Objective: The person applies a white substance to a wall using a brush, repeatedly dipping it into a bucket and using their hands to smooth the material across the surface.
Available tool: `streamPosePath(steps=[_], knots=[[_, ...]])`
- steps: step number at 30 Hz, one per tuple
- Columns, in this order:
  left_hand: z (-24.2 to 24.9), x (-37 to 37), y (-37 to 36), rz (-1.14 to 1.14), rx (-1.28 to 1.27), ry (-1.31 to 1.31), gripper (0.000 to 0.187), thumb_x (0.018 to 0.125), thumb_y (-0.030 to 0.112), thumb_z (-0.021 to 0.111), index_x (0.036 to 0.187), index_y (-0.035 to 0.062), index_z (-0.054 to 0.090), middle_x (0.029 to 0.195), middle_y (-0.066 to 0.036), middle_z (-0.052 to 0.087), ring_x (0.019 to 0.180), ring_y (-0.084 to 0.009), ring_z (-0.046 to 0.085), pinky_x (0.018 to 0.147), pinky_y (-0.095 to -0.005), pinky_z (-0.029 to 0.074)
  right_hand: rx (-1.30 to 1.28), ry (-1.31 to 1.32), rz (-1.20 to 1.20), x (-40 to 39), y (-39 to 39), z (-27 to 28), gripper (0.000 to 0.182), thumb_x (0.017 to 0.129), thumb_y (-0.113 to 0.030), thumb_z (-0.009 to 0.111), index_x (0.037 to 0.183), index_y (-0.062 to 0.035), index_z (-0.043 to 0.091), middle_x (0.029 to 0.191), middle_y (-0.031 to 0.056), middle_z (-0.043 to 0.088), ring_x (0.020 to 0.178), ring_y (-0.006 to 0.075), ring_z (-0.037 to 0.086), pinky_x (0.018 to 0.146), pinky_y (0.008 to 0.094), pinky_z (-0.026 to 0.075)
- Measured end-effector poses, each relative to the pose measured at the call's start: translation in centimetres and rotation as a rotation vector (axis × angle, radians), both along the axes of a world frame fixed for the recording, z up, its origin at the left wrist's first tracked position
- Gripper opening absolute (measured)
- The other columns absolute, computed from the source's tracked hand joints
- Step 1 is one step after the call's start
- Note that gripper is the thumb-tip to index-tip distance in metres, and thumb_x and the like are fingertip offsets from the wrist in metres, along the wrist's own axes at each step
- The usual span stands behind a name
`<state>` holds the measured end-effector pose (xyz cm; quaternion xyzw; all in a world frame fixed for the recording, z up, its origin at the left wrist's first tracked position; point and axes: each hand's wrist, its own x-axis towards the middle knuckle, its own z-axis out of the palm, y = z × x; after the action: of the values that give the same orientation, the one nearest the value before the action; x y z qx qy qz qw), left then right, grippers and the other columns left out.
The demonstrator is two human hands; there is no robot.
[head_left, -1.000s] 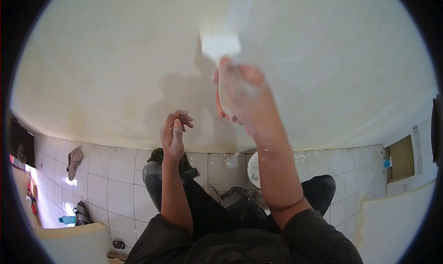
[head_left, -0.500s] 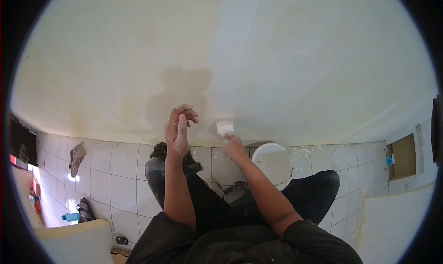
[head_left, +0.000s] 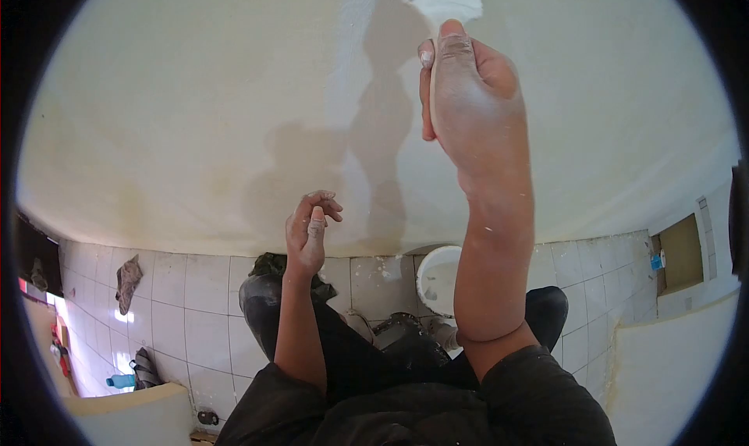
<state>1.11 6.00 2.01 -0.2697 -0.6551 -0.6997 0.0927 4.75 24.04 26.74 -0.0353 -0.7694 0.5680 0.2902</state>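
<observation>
High in front of the pale wall (head_left: 195,95), my right hand (head_left: 472,79) grips a paintbrush (head_left: 443,0) whose broad head is coated in white. The brush head is at the wall, beside a whiter vertical streak. My left hand (head_left: 310,231) is raised lower down, left of centre, with nothing in it; its fingers are curved and apart, with white smears on them. A white bucket (head_left: 438,282) stands on the floor by the wall, partly hidden behind my right forearm.
Dark cloth (head_left: 269,264) lies by my left knee at the wall's foot. Farther left on the tiled floor (head_left: 207,282) are a crumpled rag (head_left: 129,280) and a blue bottle (head_left: 121,381). Low walls (head_left: 675,360) stand at both sides.
My right hand has risen with the brush from low near the bucket to high on the wall. My left hand sits slightly lower in view, its pose much the same.
</observation>
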Motion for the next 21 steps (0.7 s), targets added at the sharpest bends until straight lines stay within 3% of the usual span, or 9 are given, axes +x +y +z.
streamPosePath(steps=[1,4,6,8,11,13,16,19,21], knots=[[0.0,0.0,0.0,-0.005,0.002,-0.005,0.044,0.106,0.038,0.046,0.119,-0.0018,0.060,0.093,-0.010,0.067,0.081,-0.0166,0.064,0.069,-0.0292,0.043,0.063,0.066,-0.065,-0.7,0.0,-0.5,0.041,0.104,-0.031,0.048,0.083,-0.0005,0.065,0.055,0.0111,0.055,0.050,0.0226,0.058,0.052,0.0389,0.046],[0.0,0.0,0.2,-0.025,0.004,0.006,0.044,0.107,0.038,0.046,0.119,-0.0022,0.060,0.094,-0.010,0.066,0.081,-0.0170,0.063,0.070,-0.0301,0.044,0.689,0.335,-0.378,-3.8,1.0,-9.6,0.032,0.102,-0.027,0.050,0.089,-0.0010,0.064,0.064,0.0178,0.060,0.062,0.0351,0.063,0.061,0.0470,0.049],[0.0,0.0,0.3,-0.027,-0.003,0.024,0.044,0.107,0.038,0.046,0.120,-0.0023,0.059,0.095,-0.011,0.066,0.082,-0.0176,0.063,0.071,-0.0306,0.045,0.607,0.046,-0.279,-3.3,1.0,-15.7,0.033,0.104,-0.025,0.047,0.086,-0.0009,0.059,0.075,0.0229,0.062,0.071,0.0477,0.058,0.062,0.0525,0.048],[0.1,0.1,0.3,-0.036,-0.009,0.029,0.044,0.107,0.037,0.045,0.121,-0.0030,0.059,0.096,-0.012,0.066,0.082,-0.0184,0.064,0.073,-0.0315,0.047,0.466,-0.207,-0.262,-1.3,0.3,-19.8,0.031,0.101,-0.028,0.052,0.085,-0.0035,0.061,0.078,0.0250,0.065,0.077,0.0460,0.063,0.068,0.0572,0.048],[0.8,0.8,0.4,-0.071,-0.023,0.037,0.044,0.107,0.035,0.046,0.122,-0.0047,0.057,0.097,-0.014,0.066,0.082,-0.0199,0.064,0.077,-0.0334,0.049,0.469,-0.323,-0.272,0.5,0.2,-26.1,0.037,0.102,-0.030,0.050,0.082,-0.0029,0.063,0.077,0.0252,0.065,0.074,0.0458,0.063,0.068,0.0561,0.049],[1.6,1.7,1.2,-0.092,-0.033,0.076,0.043,0.107,0.033,0.046,0.123,-0.0057,0.056,0.098,-0.014,0.066,0.082,-0.0207,0.064,0.079,-0.0347,0.050,0.468,-0.325,-0.228,1.5,0.9,-27.3,0.041,0.103,-0.032,0.048,0.080,-0.0021,0.064,0.074,0.0252,0.065,0.067,0.0448,0.064,0.066,0.0548,0.050],[1.3,2.5,2.1,-0.118,-0.058,0.089,0.041,0.107,0.030,0.047,0.122,-0.0068,0.056,0.098,-0.015,0.066,0.081,-0.0215,0.064,0.082,-0.0362,0.051,-0.014,-0.711,-0.031,1.4,2.3,-24.3,0.044,0.105,-0.036,0.046,0.083,-0.0022,0.063,0.058,0.0084,0.056,0.045,0.0243,0.054,0.048,0.0411,0.045],[1.5,2.8,2.8,-0.149,-0.049,0.116,0.040,0.106,0.029,0.047,0.124,-0.0065,0.055,0.099,-0.015,0.066,0.081,-0.0218,0.065,0.082,-0.0360,0.051,-0.099,-0.580,0.023,2.0,2.5,-13.5,0.045,0.104,-0.041,0.050,0.079,-0.0052,0.063,0.052,-0.0014,0.046,0.039,0.0106,0.041,0.038,0.0310,0.033],[1.5,3.1,3.0,-0.180,-0.049,0.115,0.040,0.105,0.028,0.048,0.125,-0.0066,0.054,0.098,-0.015,0.066,0.081,-0.0218,0.065,0.081,-0.0362,0.051,-0.065,-0.449,0.007,1.7,2.9,-7.4,0.046,0.102,-0.044,0.053,0.077,-0.0073,0.063,0.049,-0.0030,0.043,0.039,0.0085,0.039,0.037,0.0282,0.030]])
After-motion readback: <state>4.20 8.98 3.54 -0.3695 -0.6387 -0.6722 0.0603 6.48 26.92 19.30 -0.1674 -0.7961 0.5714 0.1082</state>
